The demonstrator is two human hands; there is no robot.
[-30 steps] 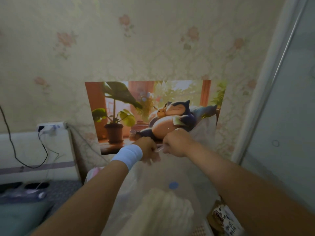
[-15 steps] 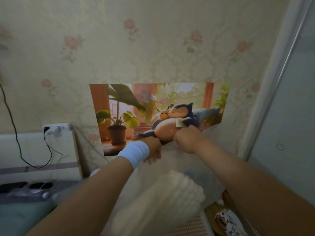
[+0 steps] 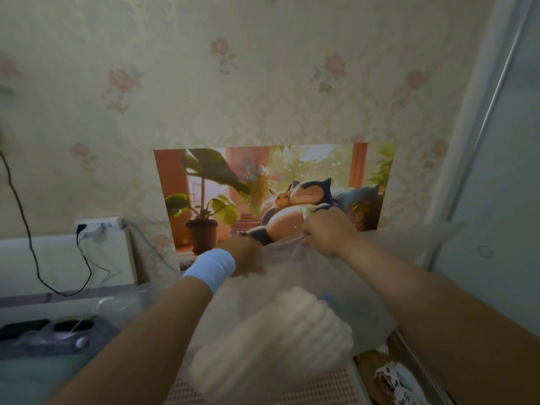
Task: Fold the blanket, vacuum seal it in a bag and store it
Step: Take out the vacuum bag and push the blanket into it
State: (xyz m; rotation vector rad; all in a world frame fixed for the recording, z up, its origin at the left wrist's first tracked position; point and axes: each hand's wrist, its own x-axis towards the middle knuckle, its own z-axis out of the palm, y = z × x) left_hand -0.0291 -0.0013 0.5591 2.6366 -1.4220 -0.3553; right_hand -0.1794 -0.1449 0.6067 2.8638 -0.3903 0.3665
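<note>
I have both hands raised at the centre of the frame, close together: the left hand (image 3: 248, 254), above a white wristband (image 3: 211, 267), and the right hand (image 3: 325, 230) each clench the top edge of the clear bag (image 3: 306, 276). The folded cream blanket (image 3: 277, 337) sits inside the bag, blurred, at lower centre between my forearms. Behind the hands, a cartoon poster (image 3: 233, 185) hangs on the flowered wall.
</note>
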